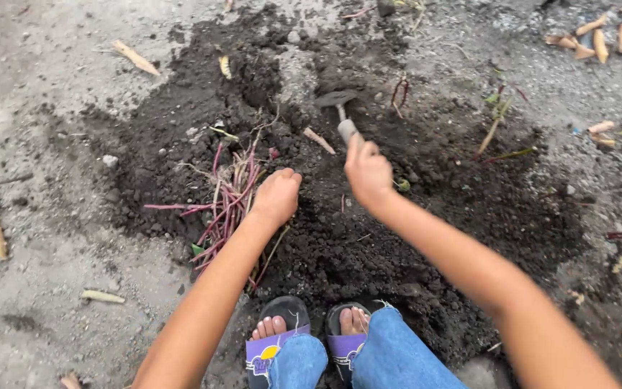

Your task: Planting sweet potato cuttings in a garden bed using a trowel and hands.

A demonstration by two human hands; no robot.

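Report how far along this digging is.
Done: dark soil is heaped loose on the ground. In hand: the right hand grips a small trowel, blade in the soil; the left hand rests by reddish stems. Left: the stems lie unplanted.

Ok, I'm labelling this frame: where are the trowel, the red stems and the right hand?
trowel (336,99): head view, on its dark blade.
red stems (230,196): head view, middle of the bundle.
right hand (367,171): head view, back of the hand gripping the handle.
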